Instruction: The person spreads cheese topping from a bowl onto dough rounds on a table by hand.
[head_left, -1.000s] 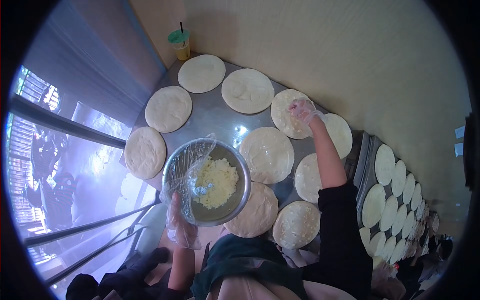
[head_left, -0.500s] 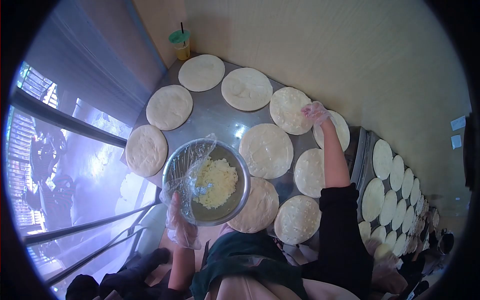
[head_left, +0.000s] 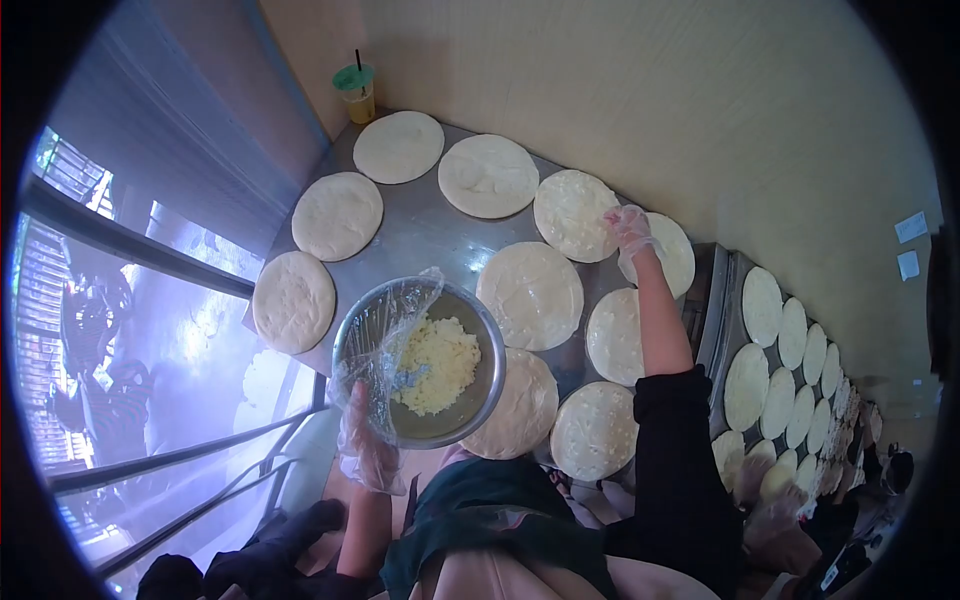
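Note:
My left hand (head_left: 366, 445), in a clear plastic glove, holds the left rim of a metal bowl (head_left: 487, 395). Inside lies a heap of pale, crumbly filling (head_left: 440, 365), and clear plastic film (head_left: 375, 345) covers the bowl's left part. My right hand (head_left: 629, 232), also gloved, is over the right edge of a flat dough round (head_left: 572, 215), next to another round (head_left: 672, 255). Its fingers are bunched together, and what they hold, if anything, is too small to make out. White bits dot the round beside it.
More dough rounds (head_left: 530, 296) lie on the metal table (head_left: 425, 225). A green-lidded cup (head_left: 355, 92) with a straw stands at the back corner. To the right, a second table holds many rounds (head_left: 762, 306), with a co-worker's gloved hands (head_left: 775, 508) near it. Windows are at left.
My right hand has moved right, from over the middle of the dough round to its right edge. My left hand and the bowl have shifted slightly right.

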